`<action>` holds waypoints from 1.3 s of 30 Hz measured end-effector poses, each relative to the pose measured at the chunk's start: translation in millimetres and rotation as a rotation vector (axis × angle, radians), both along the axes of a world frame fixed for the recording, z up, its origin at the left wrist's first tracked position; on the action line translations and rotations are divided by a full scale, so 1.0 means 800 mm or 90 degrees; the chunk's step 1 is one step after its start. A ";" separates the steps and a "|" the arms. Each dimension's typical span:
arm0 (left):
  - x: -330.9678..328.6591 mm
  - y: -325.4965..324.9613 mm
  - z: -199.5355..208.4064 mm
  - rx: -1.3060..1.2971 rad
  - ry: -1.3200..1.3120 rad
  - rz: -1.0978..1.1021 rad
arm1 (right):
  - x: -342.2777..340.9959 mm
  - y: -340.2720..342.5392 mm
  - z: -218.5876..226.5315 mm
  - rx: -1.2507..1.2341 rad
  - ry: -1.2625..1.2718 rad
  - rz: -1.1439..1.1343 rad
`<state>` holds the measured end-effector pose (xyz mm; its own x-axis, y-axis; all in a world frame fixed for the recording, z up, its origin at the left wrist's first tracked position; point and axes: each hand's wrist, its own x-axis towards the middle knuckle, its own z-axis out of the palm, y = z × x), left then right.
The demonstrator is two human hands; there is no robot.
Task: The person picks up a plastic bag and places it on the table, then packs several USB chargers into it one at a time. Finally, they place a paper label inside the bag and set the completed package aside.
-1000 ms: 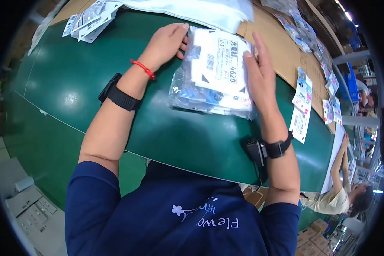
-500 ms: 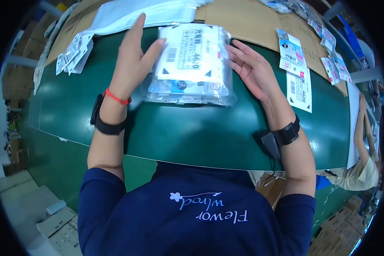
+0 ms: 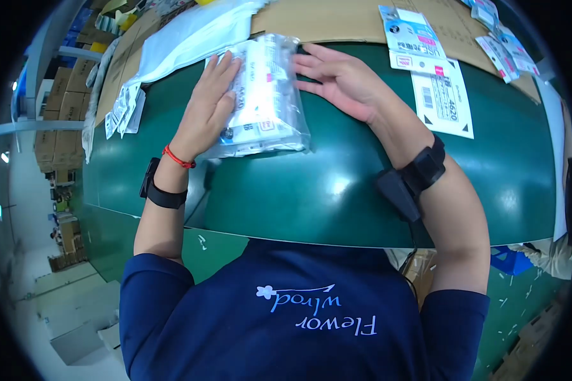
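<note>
A clear plastic bag (image 3: 285, 120) lies on the green table, filled with flat packages and a white printed label sheet. My left hand (image 3: 211, 105) lies flat on the bag's left part, its fingers stretched out over the label. At the bag's right edge is my right hand (image 3: 343, 82), fingers extended and apart, the tips at or very near the plastic; whether they touch I cannot tell. Right of that hand, a blue and white carded package (image 3: 413, 32) overlaps a white label sheet (image 3: 448, 105) on the table.
A stack of clear plastic bags (image 3: 190, 41) rests on cardboard (image 3: 324, 19) along the far side. White tags (image 3: 127, 111) hang together at the far left. More carded packages (image 3: 505, 51) lie at the far right. The green table's (image 3: 337, 209) near edge runs before my body.
The bag has shifted left in view and turned somewhat. My left hand came down from beside it onto its top, while my right hand moved left, following its right edge.
</note>
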<state>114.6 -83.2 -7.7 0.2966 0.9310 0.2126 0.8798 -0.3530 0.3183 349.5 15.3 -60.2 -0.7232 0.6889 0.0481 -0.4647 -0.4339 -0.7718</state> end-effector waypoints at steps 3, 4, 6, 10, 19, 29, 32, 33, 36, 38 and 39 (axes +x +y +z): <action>-0.003 0.003 -0.002 -0.022 -0.075 -0.004 | 0.000 -0.008 0.002 0.024 0.039 -0.001; -0.004 0.003 -0.004 -0.027 -0.116 -0.003 | -0.001 -0.014 0.006 0.005 0.047 -0.024; -0.008 0.002 -0.006 -0.035 -0.153 -0.007 | -0.006 -0.024 0.011 -0.012 0.067 -0.045; -0.019 -0.006 -0.020 -0.073 -0.336 0.008 | -0.013 -0.046 0.025 -0.089 0.157 -0.114; -0.027 -0.022 -0.006 -0.112 -0.496 0.107 | -0.015 -0.054 0.036 -0.040 0.302 0.156; -0.009 -0.026 0.011 -0.165 -0.578 0.121 | -0.019 -0.076 0.038 0.121 0.137 0.149; -0.001 -0.023 0.019 -0.061 -0.233 0.154 | -0.022 -0.079 0.037 -0.032 0.162 0.121; 0.009 -0.020 0.021 -0.046 -0.238 0.147 | -0.023 -0.074 0.035 -0.103 0.176 0.103; 0.043 -0.031 0.029 0.041 0.131 0.073 | -0.019 -0.055 0.022 -0.256 0.180 0.130; 0.028 -0.033 0.026 0.060 -0.012 0.155 | -0.024 -0.057 0.025 -0.189 0.110 0.097; 0.016 -0.035 0.019 0.062 -0.157 0.228 | -0.026 -0.061 0.027 -0.137 0.042 0.058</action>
